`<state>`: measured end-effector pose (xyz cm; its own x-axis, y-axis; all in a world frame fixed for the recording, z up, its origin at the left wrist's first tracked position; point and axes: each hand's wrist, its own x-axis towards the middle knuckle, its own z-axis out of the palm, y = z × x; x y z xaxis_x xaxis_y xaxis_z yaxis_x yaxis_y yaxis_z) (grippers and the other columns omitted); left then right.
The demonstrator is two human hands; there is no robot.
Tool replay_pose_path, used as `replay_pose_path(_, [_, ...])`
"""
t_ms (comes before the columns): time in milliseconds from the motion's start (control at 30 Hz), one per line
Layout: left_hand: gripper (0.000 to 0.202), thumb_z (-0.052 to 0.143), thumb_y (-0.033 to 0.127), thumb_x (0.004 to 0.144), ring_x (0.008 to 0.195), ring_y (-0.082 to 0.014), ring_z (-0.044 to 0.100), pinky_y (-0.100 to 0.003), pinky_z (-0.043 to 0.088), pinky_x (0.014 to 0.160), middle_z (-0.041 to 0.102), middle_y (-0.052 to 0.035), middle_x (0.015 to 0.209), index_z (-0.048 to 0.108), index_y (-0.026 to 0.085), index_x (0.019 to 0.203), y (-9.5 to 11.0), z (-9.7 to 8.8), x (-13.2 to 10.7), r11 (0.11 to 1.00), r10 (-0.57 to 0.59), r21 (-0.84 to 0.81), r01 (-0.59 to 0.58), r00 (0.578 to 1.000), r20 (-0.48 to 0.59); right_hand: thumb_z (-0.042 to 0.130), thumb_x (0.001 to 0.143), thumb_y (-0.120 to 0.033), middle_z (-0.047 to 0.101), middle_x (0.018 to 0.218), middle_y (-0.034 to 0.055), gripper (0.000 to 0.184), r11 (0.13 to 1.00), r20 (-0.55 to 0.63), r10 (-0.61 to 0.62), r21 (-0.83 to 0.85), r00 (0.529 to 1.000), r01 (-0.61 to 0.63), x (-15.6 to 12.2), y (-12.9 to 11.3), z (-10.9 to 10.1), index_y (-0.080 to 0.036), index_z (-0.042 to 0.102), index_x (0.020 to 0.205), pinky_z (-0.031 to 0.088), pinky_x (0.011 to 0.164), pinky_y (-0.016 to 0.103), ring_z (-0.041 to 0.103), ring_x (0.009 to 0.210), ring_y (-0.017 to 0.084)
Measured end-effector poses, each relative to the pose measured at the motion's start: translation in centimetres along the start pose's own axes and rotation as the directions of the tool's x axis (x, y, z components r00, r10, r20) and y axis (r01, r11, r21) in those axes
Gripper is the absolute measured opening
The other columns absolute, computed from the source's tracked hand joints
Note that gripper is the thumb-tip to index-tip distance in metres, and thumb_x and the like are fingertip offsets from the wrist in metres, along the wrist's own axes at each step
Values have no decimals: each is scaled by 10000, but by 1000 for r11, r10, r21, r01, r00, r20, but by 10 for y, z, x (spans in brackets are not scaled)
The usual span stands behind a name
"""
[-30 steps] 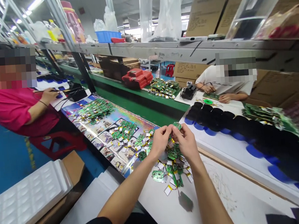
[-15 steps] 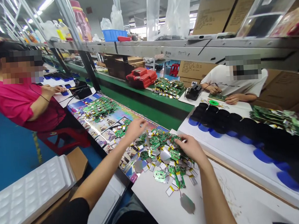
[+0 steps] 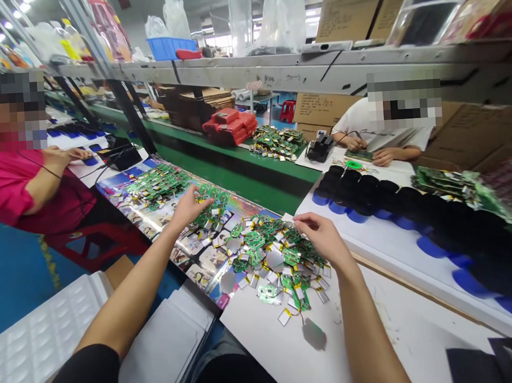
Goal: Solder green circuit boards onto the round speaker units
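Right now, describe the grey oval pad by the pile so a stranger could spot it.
A heap of green circuit boards lies on the white sheet under the right hand. Nearest the person, just past the heap, is the grey oval pad: the one piece lying well clear, wired to a small battery.

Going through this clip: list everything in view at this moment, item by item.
Circuit boards with pouch batteries: many, green and silver, heaped on a white sheet and spread over a glossy printed sheet.
Foam tray: one, white, lower left.
Domed items: many, black, right of the heap.
Boxes: several, red, far bench.
Crate: one, blue, top shelf.
Co-workers: two, pink and white tops, far left and far right.
Left hand: one, open, over the printed sheet.
Right hand: one, at the heap's right edge.
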<state>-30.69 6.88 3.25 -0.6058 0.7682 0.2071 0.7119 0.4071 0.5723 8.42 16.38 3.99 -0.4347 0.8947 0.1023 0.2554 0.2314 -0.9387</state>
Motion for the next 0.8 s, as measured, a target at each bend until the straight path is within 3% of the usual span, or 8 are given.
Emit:
replay_pose_path(100, [604, 744, 619, 809, 1147, -364, 692, -423, 539, 965, 738, -143, 1169, 597, 182, 1199, 29, -13, -9, 976, 87, -185, -114, 985, -151, 698, 816, -573, 798, 998, 97, 432, 999, 17, -23, 44, 1000, 22, -6, -10, 21, -203, 775, 1024, 554, 882, 412, 715, 906, 261])
replay_pose_path(167, [525, 749, 615, 829, 1109, -337, 713, -413, 550, 979, 760, -123, 1121, 654, 175, 1100, 58, -14, -22, 879, 191, -404, -252, 964, -186, 648, 879, -627, 782, 1138, 114, 514, 995, -11, -52, 86, 999, 53, -14, -18, 42, -211, 739, 1167, 556, 901, 414, 715, 987, 270])
replay_pose_path(267, [465, 820, 582, 812, 1000, -282, 738, -374, 578, 928, 789, -85, 1039, 706, 178, 1014, 106, -5, -49, 723, 333, -630, -285, 942, -44, 503, 997, -661, 735, 1261, 104, 523, 982, -63, -145, 113, 987, 151, -26, -30, 71, -244, 661, 1271, 516, 1006, 413, 672, 1143, 271])
replay_pose_path(333, [454, 871, 549, 785, 949, -255, 739, -338, 586, 869, 798, -76, 1023, 731, 176, 1004, 134, 7, -67, 651, 389, -725, -225, 919, 65, 407, 1043, -681, 738, 1105, 78, 508, 981, -173, -126, 127, 977, 149, -30, -34, 77, -248, 648, 1154, 508, 977, 398, 660, 1079, 262])
replay_pose_path(433, [441, 882, 559, 777, 805, -197, 700, -271, 551, 726, 772, -55, 902, 740, 165, 913, 163, 26, -89, 539, 368, -836, -105, 922, 121, 354, 1048, -721, 702, 897, 49, 554, 976, -311, -89, 160, 946, 145, -27, -34, 62, -248, 631, 967, 504, 885, 373, 635, 941, 253])
replay_pose_path(600, [555, 886, 673, 696, 549, -131, 563, -252, 465, 531, 634, 1, 654, 697, 155, 759, 189, 61, -105, 255, 183, -953, 165, 959, 215, 456, 964, -813, 703, 754, 40, 647, 956, -267, -67, 260, 961, 139, -14, -26, 25, -221, 672, 818, 514, 751, 357, 615, 763, 230])
replay_pose_path(667, [569, 907, 674, 660, 519, -123, 543, -250, 449, 502, 618, 10, 637, 679, 159, 743, 196, 74, -106, 208, 132, -959, 191, 966, 221, 524, 924, -834, 678, 669, 18, 639, 920, -190, -1, 385, 982, 76, -10, -22, 20, -226, 695, 824, 536, 720, 355, 629, 703, 224])
replay_pose_path(800, [607, 874, 720, 677, 580, -152, 600, -273, 502, 571, 674, -23, 693, 699, 153, 809, 207, 96, -101, 194, 154, -960, 201, 960, 232, 572, 870, -863, 643, 563, 4, 648, 845, -73, 136, 528, 988, -77, -4, -15, 18, -234, 722, 828, 566, 644, 366, 669, 629, 241])
